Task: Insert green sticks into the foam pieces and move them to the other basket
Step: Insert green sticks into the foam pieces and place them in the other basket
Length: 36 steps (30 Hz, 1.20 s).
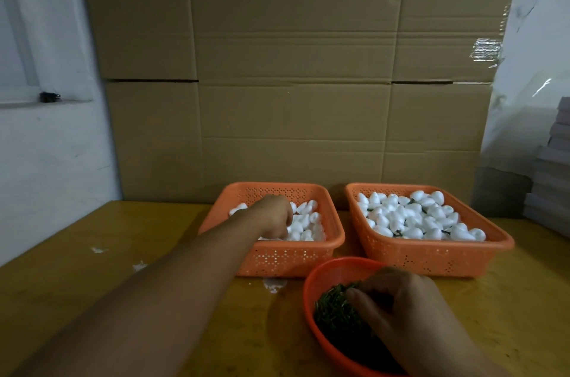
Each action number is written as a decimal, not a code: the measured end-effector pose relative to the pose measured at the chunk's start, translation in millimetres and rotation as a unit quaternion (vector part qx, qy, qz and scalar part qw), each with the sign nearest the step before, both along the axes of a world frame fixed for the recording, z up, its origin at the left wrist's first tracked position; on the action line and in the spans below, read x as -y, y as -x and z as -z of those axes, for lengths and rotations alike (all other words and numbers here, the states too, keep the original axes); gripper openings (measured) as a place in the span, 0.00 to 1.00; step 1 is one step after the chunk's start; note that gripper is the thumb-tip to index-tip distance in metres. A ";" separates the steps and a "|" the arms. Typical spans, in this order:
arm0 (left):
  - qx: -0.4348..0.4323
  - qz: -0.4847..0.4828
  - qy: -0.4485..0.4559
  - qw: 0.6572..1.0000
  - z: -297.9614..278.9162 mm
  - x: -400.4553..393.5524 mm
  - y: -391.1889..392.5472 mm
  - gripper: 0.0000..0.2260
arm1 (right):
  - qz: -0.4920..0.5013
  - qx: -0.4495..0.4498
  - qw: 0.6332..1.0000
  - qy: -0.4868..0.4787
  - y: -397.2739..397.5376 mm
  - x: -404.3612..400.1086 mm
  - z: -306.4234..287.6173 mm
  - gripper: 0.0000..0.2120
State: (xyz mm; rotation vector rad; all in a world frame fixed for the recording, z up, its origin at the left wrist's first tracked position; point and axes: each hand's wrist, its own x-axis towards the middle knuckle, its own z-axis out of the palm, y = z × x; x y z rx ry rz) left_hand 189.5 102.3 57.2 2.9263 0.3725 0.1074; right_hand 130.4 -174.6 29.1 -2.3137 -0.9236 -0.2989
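pick-up step: my left hand [274,218] curled into foam [303,227] in the left basket [290,259]; right hand [398,305] pinched sticks [334,309]; grips unconfirmed. next: insertion.

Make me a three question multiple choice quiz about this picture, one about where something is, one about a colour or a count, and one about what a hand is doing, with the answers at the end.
1. Where does the round bowl of green sticks sit?
A. Nearer the person than the two baskets
B. Behind the baskets, by the cardboard
C. Inside the right basket

2. How many rectangular orange baskets stand on the table?
A. One
B. Two
C. Four

3. What is the left hand doing?
A. Resting flat on the table
B. Holding the bowl's rim
C. Reaching down into the left basket among the foam pieces

Answers: 1 A, the bowl sits in front of both baskets, under the right hand. 2 B, the left basket and the right basket stand side by side. 3 C, its fingers dip among the white pieces.
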 end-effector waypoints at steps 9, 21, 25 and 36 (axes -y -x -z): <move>-0.041 -0.018 -0.024 0.999 -2.6 6.4 5.1 0.09 | 0.010 -0.007 1.000 0.016 -1.4 -0.9 1.6 0.12; -0.037 -0.010 -0.003 0.999 -1.7 1.3 9.4 0.08 | 0.013 -0.012 0.999 0.039 1.5 -0.2 2.3 0.11; 0.015 0.023 0.042 0.999 -3.7 -1.1 2.2 0.13 | 0.008 -0.018 0.999 0.047 2.9 -1.1 1.6 0.10; 0.267 0.126 0.241 0.924 1.3 33.6 54.9 0.04 | 0.010 -0.018 0.998 0.054 4.7 -0.9 1.2 0.08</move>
